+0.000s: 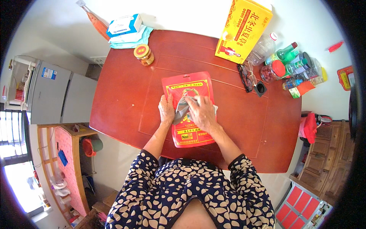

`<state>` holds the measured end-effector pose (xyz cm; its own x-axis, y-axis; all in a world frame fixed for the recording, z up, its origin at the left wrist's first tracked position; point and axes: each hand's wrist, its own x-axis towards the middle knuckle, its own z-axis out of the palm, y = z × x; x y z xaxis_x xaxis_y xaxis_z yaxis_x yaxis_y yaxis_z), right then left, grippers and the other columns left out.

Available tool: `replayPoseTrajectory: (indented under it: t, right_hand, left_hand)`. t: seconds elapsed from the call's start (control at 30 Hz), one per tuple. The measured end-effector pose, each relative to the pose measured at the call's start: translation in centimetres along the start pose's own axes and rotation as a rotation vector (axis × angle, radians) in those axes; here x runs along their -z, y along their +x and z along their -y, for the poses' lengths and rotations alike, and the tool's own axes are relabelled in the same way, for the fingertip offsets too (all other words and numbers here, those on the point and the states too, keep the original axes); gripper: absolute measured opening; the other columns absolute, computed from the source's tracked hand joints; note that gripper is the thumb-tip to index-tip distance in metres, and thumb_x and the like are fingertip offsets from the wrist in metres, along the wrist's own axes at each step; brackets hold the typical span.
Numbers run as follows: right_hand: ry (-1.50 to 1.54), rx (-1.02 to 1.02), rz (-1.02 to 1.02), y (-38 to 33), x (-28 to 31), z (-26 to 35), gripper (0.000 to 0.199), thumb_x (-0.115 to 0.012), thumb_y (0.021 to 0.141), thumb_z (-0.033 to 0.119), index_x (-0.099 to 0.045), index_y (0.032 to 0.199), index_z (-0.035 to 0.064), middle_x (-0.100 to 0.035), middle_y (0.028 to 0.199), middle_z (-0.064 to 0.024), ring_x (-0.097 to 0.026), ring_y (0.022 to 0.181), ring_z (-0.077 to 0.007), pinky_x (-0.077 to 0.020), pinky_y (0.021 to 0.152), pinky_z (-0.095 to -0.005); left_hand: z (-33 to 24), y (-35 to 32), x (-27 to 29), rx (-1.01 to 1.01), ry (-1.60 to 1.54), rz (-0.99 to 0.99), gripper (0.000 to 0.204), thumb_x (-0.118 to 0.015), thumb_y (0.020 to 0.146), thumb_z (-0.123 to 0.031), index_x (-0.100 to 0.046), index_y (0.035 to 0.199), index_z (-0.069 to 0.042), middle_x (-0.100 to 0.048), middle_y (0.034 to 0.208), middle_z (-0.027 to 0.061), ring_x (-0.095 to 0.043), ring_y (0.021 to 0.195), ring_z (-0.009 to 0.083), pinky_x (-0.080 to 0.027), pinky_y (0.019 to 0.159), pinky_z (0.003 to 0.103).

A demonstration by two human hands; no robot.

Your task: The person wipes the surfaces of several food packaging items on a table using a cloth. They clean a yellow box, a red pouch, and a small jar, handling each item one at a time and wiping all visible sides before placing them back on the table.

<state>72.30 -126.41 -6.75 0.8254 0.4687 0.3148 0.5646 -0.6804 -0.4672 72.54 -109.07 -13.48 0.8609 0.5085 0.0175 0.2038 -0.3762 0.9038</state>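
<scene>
On table, red pouch lies under right hand, fingers pinching grey cloth — left hand at pouch's left edge, grip unclear.

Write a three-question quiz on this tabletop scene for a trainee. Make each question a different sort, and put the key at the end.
1. What colour is the crumpled material at the right hand, over the red pouch? A) yellow B) grey C) green
2. True or false: the small jar stands left of the yellow box.
3. Fill in: the blue-and-white pack is at the far ____ corner of the table.

Key: 1. B (grey); 2. True; 3. left
</scene>
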Motion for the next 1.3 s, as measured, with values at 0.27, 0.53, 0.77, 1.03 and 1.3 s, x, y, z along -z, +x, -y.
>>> replayPoseTrajectory:
  t: [0.27, 0.53, 0.77, 1.03, 1.3]
  right_hand:
    - [-0.297, -0.376, -0.123, 3.1, -2.6, -5.9, 0.036, -0.064, 0.080, 0.017, -0.057, 0.116, 0.0167, -0.053, 0.096, -0.0112, -0.053, 0.089, -0.0284, -0.0463, 0.066, -0.0443]
    - [0.036, 0.029, 0.055, 6.7, -5.8, 3.1, 0.031, -0.064, 0.078, 0.013, -0.062, 0.109, 0.0128, -0.054, 0.099, -0.0100, -0.055, 0.092, -0.0294, -0.0463, 0.078, -0.0428]
    - [0.120, -0.048, 0.008, 9.2, -8.7, 2.3, 0.031, -0.061, 0.077, 0.006, -0.061, 0.107, 0.0136, -0.053, 0.095, -0.0121, -0.053, 0.091, -0.0319, -0.0452, 0.078, -0.0434]
    - [-0.089, -0.187, -0.155, 10.1, -7.2, -3.6, 0.029, -0.061, 0.077, 0.008, -0.060, 0.104, 0.0201, -0.052, 0.093, -0.0091, -0.052, 0.089, -0.0301, -0.0443, 0.070, -0.0438]
    - [-0.310, -0.402, -0.198, 7.8, -3.4, -6.9, 0.036, -0.063, 0.074, 0.006, -0.060, 0.108, 0.0163, -0.051, 0.096, -0.0113, -0.051, 0.090, -0.0311, -0.0416, 0.074, -0.0462]
  left_hand:
    - [0.0, 0.6, 1.4, 0.252, -0.318, 0.232, 0.028, -0.050, 0.097, -0.024, -0.059, 0.094, 0.002, -0.063, 0.079, 0.0075, -0.054, 0.073, 0.0117, -0.045, 0.064, 0.034]
    - [4.8, 1.0, 1.2, 0.318, -0.714, 0.352, 0.033, -0.043, 0.100, -0.027, -0.046, 0.126, -0.007, -0.054, 0.119, 0.0064, -0.052, 0.110, 0.0163, -0.046, 0.093, 0.032]
    - [3.2, 1.8, 1.9, 0.438, -0.876, 0.538, 0.034, -0.046, 0.099, -0.017, -0.047, 0.130, -0.002, -0.053, 0.127, 0.0080, -0.051, 0.114, 0.0148, -0.045, 0.095, 0.033]
    - [1.9, 1.8, 1.9, 0.523, -0.949, 0.495, 0.026, -0.049, 0.098, -0.018, -0.057, 0.114, 0.000, -0.067, 0.104, 0.0071, -0.065, 0.088, 0.0132, -0.053, 0.078, 0.029]
    - [1.7, 1.8, 2.0, 0.541, -0.902, 0.473, 0.031, -0.051, 0.097, -0.025, -0.059, 0.107, 0.002, -0.068, 0.097, 0.0084, -0.065, 0.081, 0.0134, -0.053, 0.074, 0.028]
